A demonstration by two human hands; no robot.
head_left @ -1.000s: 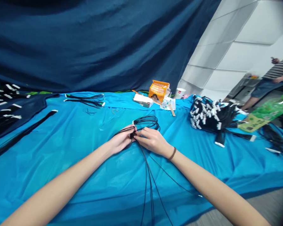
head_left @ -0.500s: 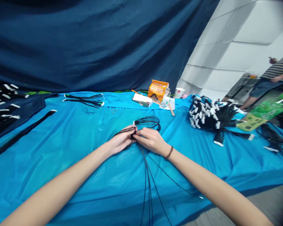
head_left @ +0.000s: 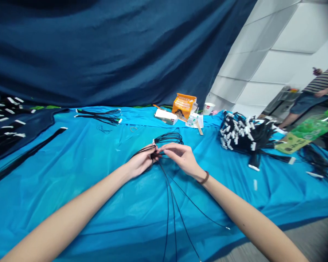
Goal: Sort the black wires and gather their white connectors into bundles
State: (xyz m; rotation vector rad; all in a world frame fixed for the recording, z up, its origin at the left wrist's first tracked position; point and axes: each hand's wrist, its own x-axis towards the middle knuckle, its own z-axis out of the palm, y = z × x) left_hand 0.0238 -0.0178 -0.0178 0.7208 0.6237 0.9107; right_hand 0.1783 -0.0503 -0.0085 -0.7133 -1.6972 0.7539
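Observation:
My left hand (head_left: 142, 160) is closed around a bundle of thin black wires (head_left: 169, 137). Its thumb and fingers press near a small white connector (head_left: 153, 141) at the top of the bundle. Close against those fingertips, my right hand (head_left: 184, 156) has thumb and fingers drawn together on a black wire beside the connector. The exact pinch point is partly hidden. Several loose wire ends (head_left: 177, 203) hang from the bundle toward the table's front, some with small metal tips. Behind my hands the bundle bends into a loop.
Wires with white connectors (head_left: 237, 129) are heaped at the right, by a green-capped bottle (head_left: 308, 133). More lie at far left and on the cloth (head_left: 98, 115). An orange package (head_left: 183, 105), a box (head_left: 166, 115) and a paper cup (head_left: 208, 108) stand at the back. A person (head_left: 317, 91) stands beyond.
My right hand has shifted slightly right and its fingers have straightened. The left hand keeps its grip. The loose wires have swung a little, and a blurred white spot appears on the right cloth.

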